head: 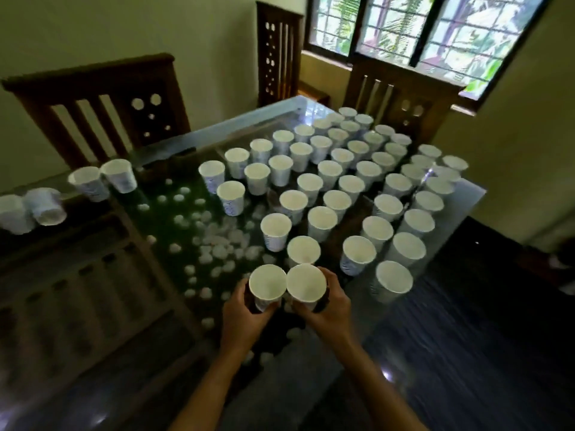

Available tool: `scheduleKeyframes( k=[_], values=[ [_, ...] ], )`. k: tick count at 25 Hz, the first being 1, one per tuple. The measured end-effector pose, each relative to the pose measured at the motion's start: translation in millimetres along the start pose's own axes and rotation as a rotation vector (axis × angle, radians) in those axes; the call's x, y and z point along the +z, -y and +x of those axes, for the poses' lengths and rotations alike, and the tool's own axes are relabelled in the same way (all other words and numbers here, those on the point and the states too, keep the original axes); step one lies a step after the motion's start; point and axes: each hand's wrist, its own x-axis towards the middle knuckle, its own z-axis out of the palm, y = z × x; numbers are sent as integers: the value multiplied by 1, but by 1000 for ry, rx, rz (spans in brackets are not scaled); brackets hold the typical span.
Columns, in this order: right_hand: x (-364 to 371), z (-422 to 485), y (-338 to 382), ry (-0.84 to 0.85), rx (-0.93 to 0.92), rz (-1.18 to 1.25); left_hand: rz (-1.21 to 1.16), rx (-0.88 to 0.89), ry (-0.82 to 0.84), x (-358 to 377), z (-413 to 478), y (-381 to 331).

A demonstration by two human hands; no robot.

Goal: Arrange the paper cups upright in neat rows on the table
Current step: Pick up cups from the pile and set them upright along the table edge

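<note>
at the far left edge of the glass table [224, 130] sit two blurred cups [31, 211], touching each other; whether they stand or lie tipped i cannot tell. just to their right a pair of cups [104, 180] stands upright, side by side, in front of a dark wooden chair [102, 98] with slats and round holes in its back. pale round blotches [214, 247] show in the dark glass between that pair and the hands.

near the bottom centre, the left hand [245, 317] has fingers and thumb curled round the left cup [267, 283], gripping its wall below the rim. the right hand [328, 309] is wrapped the same way round the right cup [303, 283]. both cups are mouth up and their rims touch. whether they rest on the glass i cannot tell. they sit at the near end of the rows, just in front of another upright cup [303, 250].

to the right, the rows of cups [342, 172] run slantwise from the near edge of the table to its far corner, all white, all mouth up, most close beside their neighbours. behind the far corner stand a second chair [278, 54] and a third chair [401, 98], and above them a barred window [420, 29] with green leaves outside. dark floor [482, 337] lies off the right side.
</note>
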Motion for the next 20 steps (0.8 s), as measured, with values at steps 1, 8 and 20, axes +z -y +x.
scheduleKeyframes(
  k=[1,8,20],
  values=[
    [-17,-5,-9,-46,16,-5,8,10,36,18,-4,-4],
    [-91,-30,-53,-185,131,-58,-48,52,206,103,-15,-34],
    [-89,-25,-74,-136,197,-56,-21,-4,185,117,-2,-34]
  ],
)
